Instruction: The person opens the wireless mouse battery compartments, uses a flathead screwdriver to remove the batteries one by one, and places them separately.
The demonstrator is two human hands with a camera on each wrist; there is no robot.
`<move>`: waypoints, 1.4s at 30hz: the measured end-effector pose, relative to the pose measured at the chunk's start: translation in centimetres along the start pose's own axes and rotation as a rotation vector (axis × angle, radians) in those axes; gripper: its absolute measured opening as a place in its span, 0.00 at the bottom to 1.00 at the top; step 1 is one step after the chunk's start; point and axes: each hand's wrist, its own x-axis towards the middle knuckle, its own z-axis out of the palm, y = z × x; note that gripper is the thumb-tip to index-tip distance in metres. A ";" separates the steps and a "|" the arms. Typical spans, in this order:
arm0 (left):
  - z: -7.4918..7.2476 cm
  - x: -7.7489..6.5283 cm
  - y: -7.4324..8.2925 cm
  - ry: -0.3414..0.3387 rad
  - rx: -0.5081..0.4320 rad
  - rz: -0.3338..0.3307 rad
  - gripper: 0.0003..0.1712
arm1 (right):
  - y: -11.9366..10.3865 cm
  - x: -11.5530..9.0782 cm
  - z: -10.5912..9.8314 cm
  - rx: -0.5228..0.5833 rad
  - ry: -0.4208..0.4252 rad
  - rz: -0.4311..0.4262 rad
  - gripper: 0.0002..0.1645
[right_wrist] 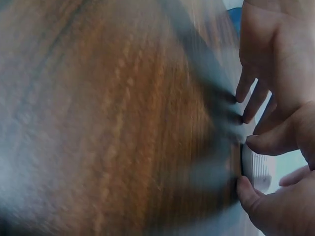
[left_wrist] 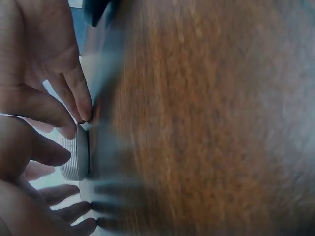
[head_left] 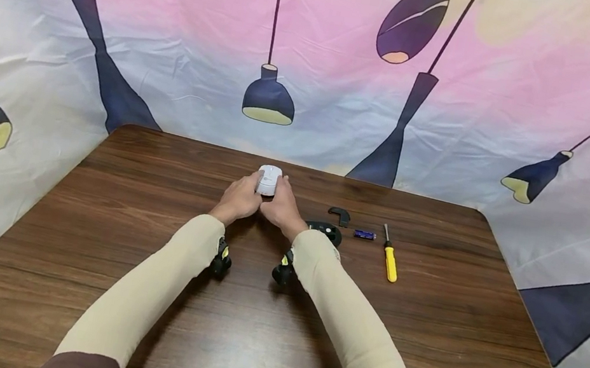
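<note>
A white computer mouse (head_left: pixel 269 178) rests near the table's far edge, between the two hands. Its ribbed near end (left_wrist: pixel 74 157) shows in the left wrist view and, as a pale rounded edge, in the right one. My left hand (head_left: pixel 240 198) grips the mouse's left side, thumb at the near end. On the opposite side my right hand (head_left: pixel 286 205) holds it the same way, thumb close to the other thumb. Both hands' other fingertips reach down by the tabletop. The mouse's underside is hidden. Partly behind the right sleeve lies a black mouse (head_left: pixel 329 233), its underside up.
Right of the hands lie a curved black cover (head_left: pixel 342 217), a blue battery (head_left: pixel 365 235) and a screwdriver (head_left: pixel 389 264) with a yellow handle. The brown wooden table (head_left: pixel 155 187) ends at a printed cloth backdrop (head_left: pixel 203 66). Each wrist carries a small black camera.
</note>
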 end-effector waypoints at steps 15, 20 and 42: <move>-0.6 -0.7 -0.4 -0.052 0.042 0.070 0.32 | -0.4 -0.9 -1.2 -0.231 -0.153 -0.068 0.41; -0.8 -1.2 -0.2 -0.059 0.070 0.077 0.29 | -0.7 -1.3 -1.5 -0.314 -0.172 -0.089 0.35; -2.0 -4.0 -0.5 -0.131 0.223 0.180 0.27 | -1.2 -3.0 -2.1 -0.459 -0.195 -0.197 0.27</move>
